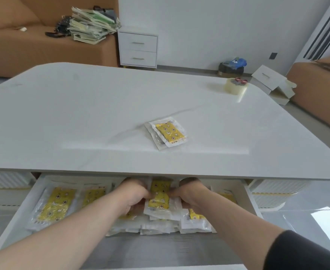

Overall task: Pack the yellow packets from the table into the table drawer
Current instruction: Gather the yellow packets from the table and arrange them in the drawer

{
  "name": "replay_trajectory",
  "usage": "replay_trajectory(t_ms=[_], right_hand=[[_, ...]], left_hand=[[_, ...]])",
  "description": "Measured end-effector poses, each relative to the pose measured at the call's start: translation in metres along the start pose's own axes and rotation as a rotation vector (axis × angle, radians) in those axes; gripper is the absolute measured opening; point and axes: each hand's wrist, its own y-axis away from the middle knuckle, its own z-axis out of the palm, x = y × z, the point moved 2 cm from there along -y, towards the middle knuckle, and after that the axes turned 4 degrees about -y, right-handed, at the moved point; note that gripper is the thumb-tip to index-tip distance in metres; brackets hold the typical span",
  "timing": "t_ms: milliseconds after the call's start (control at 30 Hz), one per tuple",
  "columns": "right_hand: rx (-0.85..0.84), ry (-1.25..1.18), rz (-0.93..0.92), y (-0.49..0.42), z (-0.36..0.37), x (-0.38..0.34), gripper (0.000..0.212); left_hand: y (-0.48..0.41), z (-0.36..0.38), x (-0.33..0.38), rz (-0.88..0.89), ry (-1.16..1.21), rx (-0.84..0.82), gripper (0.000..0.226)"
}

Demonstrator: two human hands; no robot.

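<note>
The open table drawer (14, 221) occupies the 6 o'clock zone of the view, pulled out from under the table's near edge. Both forearms reach into it.

The left hand (135, 195) pinches the left edge of one yellow packet (159, 197). The right hand (191, 193) pinches the right edge of it. The fingers of both hands are curled onto the clear wrapper. This packet sits at the drawer's middle, on top of a pile of other packets. Its long axis runs from 12 to 6 o'clock, with the far end under the table edge.

More loose packets (55, 205) lie flat at 9 o'clock of the held one, their long axes running roughly 1 to 7 o'clock. Others lie at its 4 o'clock.

On the white table (82, 114), near the view's centre, a small stack of packets (168, 133) remains. The long axis of the top one runs from 11 to 5 o'clock.

A roll of clear tape (235, 86) stands at the table's far edge, at 2 o'clock. Beyond it, at 12 o'clock, a white two-drawer nightstand (138, 47) stands beside a brown sofa (24, 45).
</note>
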Motion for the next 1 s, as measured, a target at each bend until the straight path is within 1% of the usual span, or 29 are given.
replay_trajectory(t_ms=[67, 133, 267, 300, 367, 467, 600, 700, 733, 800, 833, 900, 1000], right_hand=[[0.005, 0.020, 0.005, -0.006, 0.000, -0.001, 0.032], [0.005, 0.088, 0.020, -0.010, -0.001, -0.001, 0.023], [-0.007, 0.240, 0.038, -0.015, 0.000, 0.000, 0.019], [-0.020, 0.220, 0.036, -0.016, 0.000, 0.002, 0.016], [-0.064, 0.121, 0.050, -0.015, 0.002, 0.007, 0.018], [-0.082, 0.154, 0.050, -0.012, 0.004, 0.010, 0.020], [0.028, 0.340, -0.043, -0.014, 0.008, 0.008, 0.022], [0.076, 0.518, -0.139, -0.011, 0.014, 0.007, 0.011], [0.086, 0.621, -0.176, -0.010, 0.015, 0.007, 0.013], [0.105, 0.795, -0.251, -0.004, 0.017, 0.004, 0.027], [0.112, 0.812, -0.281, -0.001, 0.017, 0.002, 0.030], [0.116, 0.796, -0.323, 0.002, 0.016, 0.001, 0.030], [0.119, 0.856, -0.372, 0.010, 0.014, 0.000, 0.016]], left_hand=[[-0.010, 0.002, 0.000, -0.031, 0.025, -0.001, 0.006], [-0.016, 0.004, -0.002, -0.061, 0.043, -0.010, 0.008], [-0.019, 0.007, -0.003, -0.087, 0.004, -0.035, 0.008], [-0.018, 0.007, -0.002, -0.094, -0.012, -0.032, 0.007], [-0.015, 0.005, -0.003, -0.113, -0.052, -0.034, 0.009], [-0.012, 0.003, -0.004, -0.134, -0.099, -0.049, 0.012], [-0.013, 0.002, -0.003, -0.097, -0.149, 0.028, 0.012], [-0.012, 0.005, -0.004, -0.060, -0.195, 0.079, 0.015], [-0.012, 0.006, -0.005, -0.049, -0.217, 0.090, 0.014], [-0.011, 0.007, -0.005, -0.030, -0.240, 0.107, 0.011], [-0.010, 0.007, -0.005, -0.026, -0.244, 0.111, 0.009], [-0.010, 0.006, -0.005, -0.027, -0.238, 0.106, 0.009], [-0.007, 0.005, -0.006, -0.036, -0.217, 0.101, 0.011]])
